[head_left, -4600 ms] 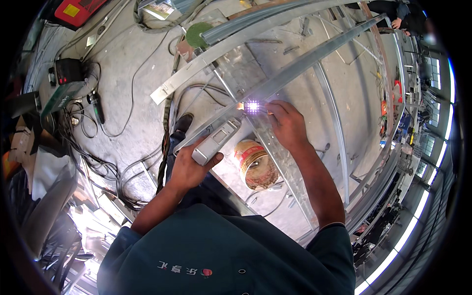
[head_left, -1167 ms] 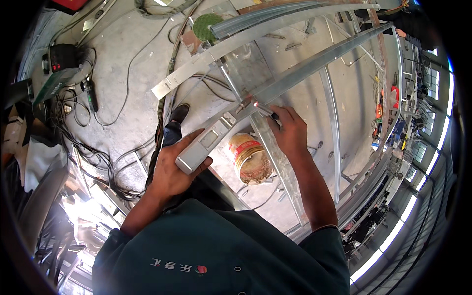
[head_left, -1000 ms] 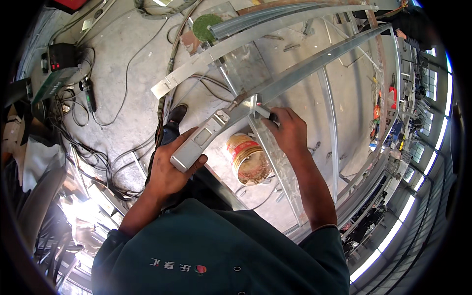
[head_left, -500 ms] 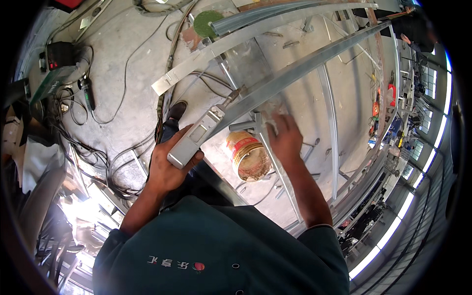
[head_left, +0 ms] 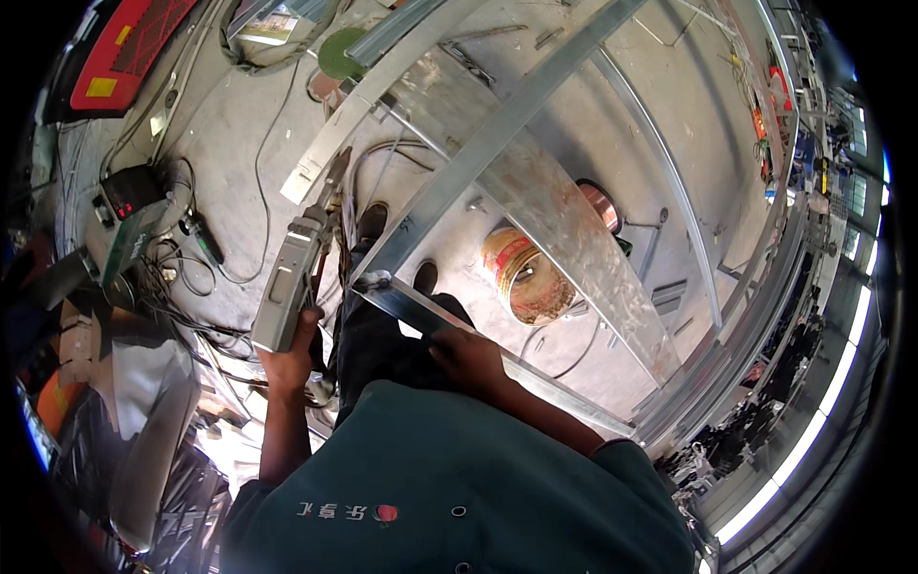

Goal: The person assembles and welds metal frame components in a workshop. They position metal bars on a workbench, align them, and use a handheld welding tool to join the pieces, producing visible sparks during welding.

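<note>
My left hand (head_left: 287, 362) is wrapped around the rear of a boxy silver welding gun (head_left: 290, 277). Its narrow nozzle points away from me, left of the frame's corner and apart from it. A galvanized steel frame (head_left: 497, 129) of square tubes lies before me, one corner just in front of my legs. On the frame's near tube rests my right hand (head_left: 469, 359), fingers curled over its edge, partly hidden. Dark marks show at that corner joint. A wide, stained steel strip (head_left: 564, 225) crosses the frame, and beyond the near tube stands a yellow and red bucket (head_left: 502, 253).
Cables (head_left: 258, 182) trail over the concrete floor at left, near a black box with red lights (head_left: 134, 194) and a slim corded power tool (head_left: 201, 239). A red machine (head_left: 134, 53) stands far left. Stacked metal profiles (head_left: 736, 354) run along the right. My shoes are beneath the frame.
My left hand has drawn the welding gun leftward, off the frame's tube. My right hand has come back from the cross tube to the near tube. The whole view has shifted.
</note>
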`<control>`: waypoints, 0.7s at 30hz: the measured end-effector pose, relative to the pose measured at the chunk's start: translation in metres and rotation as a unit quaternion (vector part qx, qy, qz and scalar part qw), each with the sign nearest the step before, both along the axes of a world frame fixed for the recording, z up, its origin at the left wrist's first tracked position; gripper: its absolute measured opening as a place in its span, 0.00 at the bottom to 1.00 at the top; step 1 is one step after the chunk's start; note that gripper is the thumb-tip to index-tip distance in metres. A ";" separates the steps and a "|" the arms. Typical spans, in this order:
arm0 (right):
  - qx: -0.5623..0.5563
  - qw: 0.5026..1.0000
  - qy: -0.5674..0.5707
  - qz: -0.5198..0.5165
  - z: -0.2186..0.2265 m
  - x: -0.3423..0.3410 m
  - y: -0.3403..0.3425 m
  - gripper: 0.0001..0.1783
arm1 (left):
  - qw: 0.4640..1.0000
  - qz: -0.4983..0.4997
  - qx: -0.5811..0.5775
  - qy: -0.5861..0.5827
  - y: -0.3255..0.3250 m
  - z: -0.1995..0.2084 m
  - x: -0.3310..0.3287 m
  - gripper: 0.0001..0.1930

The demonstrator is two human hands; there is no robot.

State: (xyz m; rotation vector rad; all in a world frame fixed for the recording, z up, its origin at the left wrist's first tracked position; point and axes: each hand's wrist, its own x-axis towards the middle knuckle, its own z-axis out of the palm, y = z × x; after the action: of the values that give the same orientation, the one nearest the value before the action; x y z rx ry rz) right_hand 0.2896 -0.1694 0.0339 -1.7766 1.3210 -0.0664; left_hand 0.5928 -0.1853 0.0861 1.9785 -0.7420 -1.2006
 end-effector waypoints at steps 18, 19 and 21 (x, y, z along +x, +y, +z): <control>0.114 0.973 0.170 -0.104 -0.302 -0.172 -0.001 0.20 | 0.988 0.069 0.104 -0.087 0.180 -0.159 -0.033 0.19; 0.124 0.968 0.196 -0.099 -0.329 -0.173 -0.011 0.21 | 0.982 0.087 0.152 -0.064 0.204 -0.191 -0.020 0.17; 0.113 0.963 0.234 -0.068 -0.385 -0.179 -0.028 0.23 | 0.977 0.060 0.174 -0.107 0.248 -0.242 -0.026 0.18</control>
State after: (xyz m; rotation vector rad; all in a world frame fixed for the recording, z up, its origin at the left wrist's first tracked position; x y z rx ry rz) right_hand 0.1103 -0.1975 -0.3509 -1.5544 1.7077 0.4377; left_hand 0.5673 0.0628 -0.1556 2.4332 -0.5319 -1.1150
